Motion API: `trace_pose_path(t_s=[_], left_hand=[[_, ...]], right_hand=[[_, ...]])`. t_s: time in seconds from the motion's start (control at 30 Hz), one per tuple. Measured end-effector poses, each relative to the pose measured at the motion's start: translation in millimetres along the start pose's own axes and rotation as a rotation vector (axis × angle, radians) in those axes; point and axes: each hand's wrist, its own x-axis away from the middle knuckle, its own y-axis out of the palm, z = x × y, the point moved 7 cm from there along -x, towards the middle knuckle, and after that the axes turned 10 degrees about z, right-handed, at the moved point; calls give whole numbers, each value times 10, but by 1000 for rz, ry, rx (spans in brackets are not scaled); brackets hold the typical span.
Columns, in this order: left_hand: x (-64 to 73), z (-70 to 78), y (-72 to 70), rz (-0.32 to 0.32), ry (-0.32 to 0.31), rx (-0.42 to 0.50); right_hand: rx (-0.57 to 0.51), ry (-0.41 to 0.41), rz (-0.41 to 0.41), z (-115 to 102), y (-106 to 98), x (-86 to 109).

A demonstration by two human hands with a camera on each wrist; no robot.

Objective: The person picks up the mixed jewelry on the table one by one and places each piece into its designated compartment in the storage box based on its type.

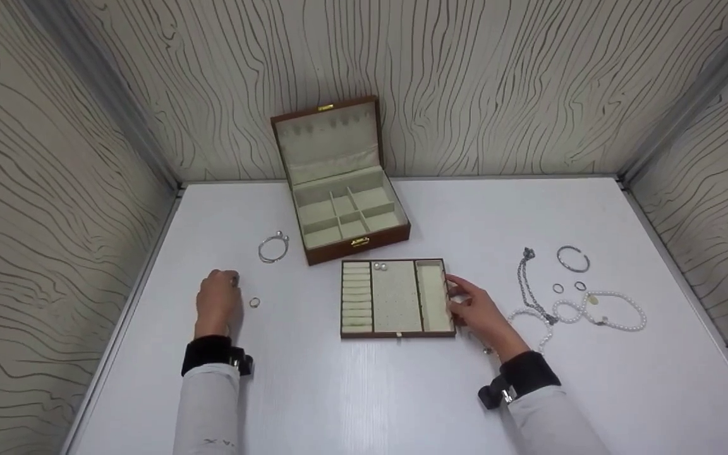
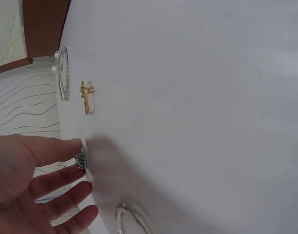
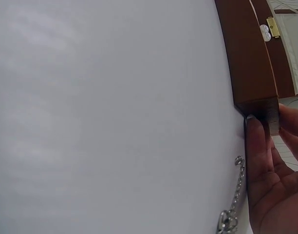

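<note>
My left hand, at the left of the white table, pinches a silver ring with a patterned band between thumb and index finger, close over the tabletop. A gold ring lies just to its right. At the centre lies a jewelry tray with ring rolls, a perforated panel and a long slot; two pearl earrings sit at the panel's top. My right hand grips the tray's right edge, thumb and fingers on either side of its wall in the right wrist view.
Behind the tray stands an open brown jewelry box with several compartments. A silver bracelet lies left of it. On the right are a chain, a cuff bracelet, two rings and pearl strands. Patterned walls enclose the table.
</note>
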Motion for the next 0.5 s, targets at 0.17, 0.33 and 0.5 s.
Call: trace_pose_path(t_s=[0.17,0.33,0.5], left_hand=[[28,-20,0,21,-22,52],[41,-66,5,49,-76,80],[30,-99,10,59,-107,91]], right_hand=[[15,10,-3,2,-3,-7],[27,3,-6,2,-4,-10],[20,4,-2,15,0,-16]])
